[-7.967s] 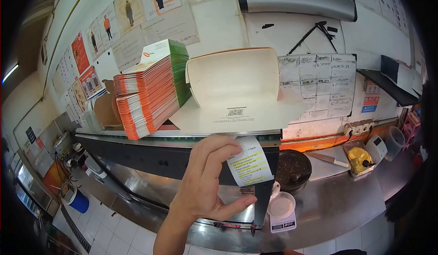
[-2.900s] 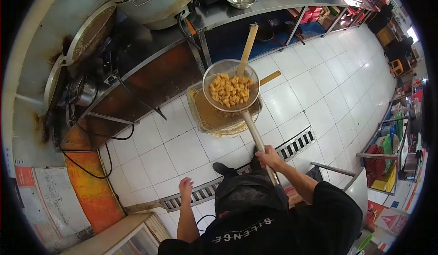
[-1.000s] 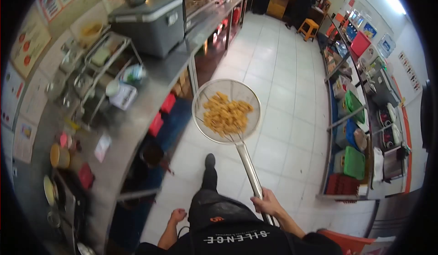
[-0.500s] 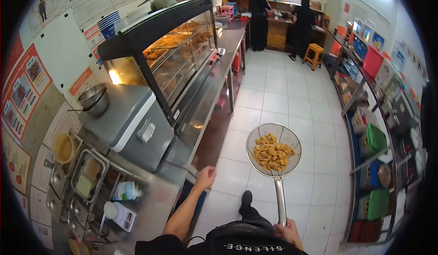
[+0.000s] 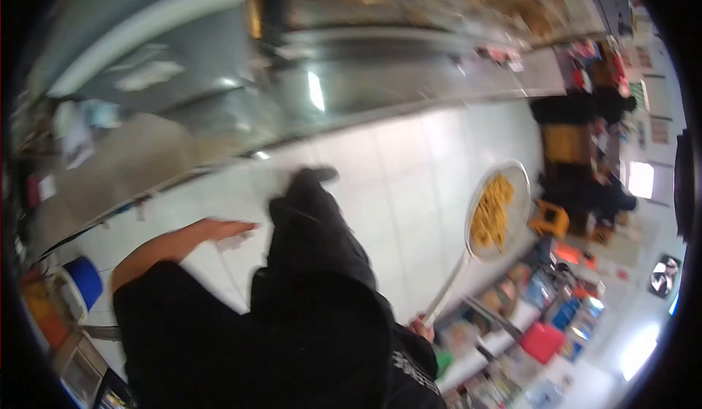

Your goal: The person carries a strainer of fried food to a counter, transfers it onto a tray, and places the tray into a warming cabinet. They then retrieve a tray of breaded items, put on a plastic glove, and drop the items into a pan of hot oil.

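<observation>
My right hand (image 5: pixel 423 327) is closed round the end of the handle of a long-handled mesh strainer (image 5: pixel 518 215). Golden-brown fried pieces (image 5: pixel 488 215), which look like battered chicken, lie heaped in its round basket, held out over the tiled floor. On the other side of my body, my left hand (image 5: pixel 230 232) hangs over the floor with its fingers stretched out and nothing in them. It is apart from the steel counter, and motion blurs it somewhat.
A long steel counter (image 5: pixel 365 84) carries a glass display case (image 5: pixel 439 0) and a grey cooler box (image 5: pixel 168 51), all blurred. Two people in black stand at the far end near an orange stool (image 5: pixel 550 219). Shelves with a red container (image 5: pixel 542 342) line the opposite side.
The view has swung and tilted sharply, so the counter now runs across the top. My left hand has moved away from the counter edge. The strainer stays in my right hand.
</observation>
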Demonstrator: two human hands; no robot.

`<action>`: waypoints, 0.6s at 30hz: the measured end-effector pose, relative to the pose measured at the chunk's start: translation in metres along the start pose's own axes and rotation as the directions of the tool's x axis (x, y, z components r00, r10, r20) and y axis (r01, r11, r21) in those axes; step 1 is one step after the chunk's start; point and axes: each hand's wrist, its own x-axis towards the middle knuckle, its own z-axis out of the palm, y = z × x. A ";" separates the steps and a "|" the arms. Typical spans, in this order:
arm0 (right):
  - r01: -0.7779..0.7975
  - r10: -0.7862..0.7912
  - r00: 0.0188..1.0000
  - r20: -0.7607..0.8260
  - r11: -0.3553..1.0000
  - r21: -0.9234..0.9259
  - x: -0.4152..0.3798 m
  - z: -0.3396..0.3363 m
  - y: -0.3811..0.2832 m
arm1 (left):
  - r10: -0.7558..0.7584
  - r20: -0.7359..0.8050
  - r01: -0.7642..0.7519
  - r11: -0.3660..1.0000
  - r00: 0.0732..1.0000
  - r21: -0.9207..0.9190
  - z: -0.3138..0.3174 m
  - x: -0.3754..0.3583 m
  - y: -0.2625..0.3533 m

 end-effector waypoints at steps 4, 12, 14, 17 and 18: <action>0.011 -0.031 0.994 0.107 0.983 0.186 0.032 0.005 -0.107 | 0.253 0.076 -0.125 0.688 0.965 -0.715 0.135 0.048 -0.025; 0.060 -0.065 0.992 0.109 0.997 0.051 0.047 0.016 -0.159 | 0.561 -0.150 -0.244 0.095 0.814 -0.965 0.236 0.075 0.011; 0.027 -0.029 0.995 0.100 0.999 0.024 0.044 0.018 -0.187 | 0.576 -0.190 -0.253 0.030 0.795 -0.967 0.251 0.061 0.025; 0.003 -0.007 0.989 0.148 1.000 0.027 0.043 0.004 -0.203 | 0.539 -0.214 -0.320 0.111 0.814 -0.941 0.271 0.025 0.070; -0.003 -0.001 0.986 0.167 1.000 0.028 0.039 -0.001 -0.208 | 0.525 -0.222 -0.342 0.144 0.822 -0.929 0.277 0.019 0.076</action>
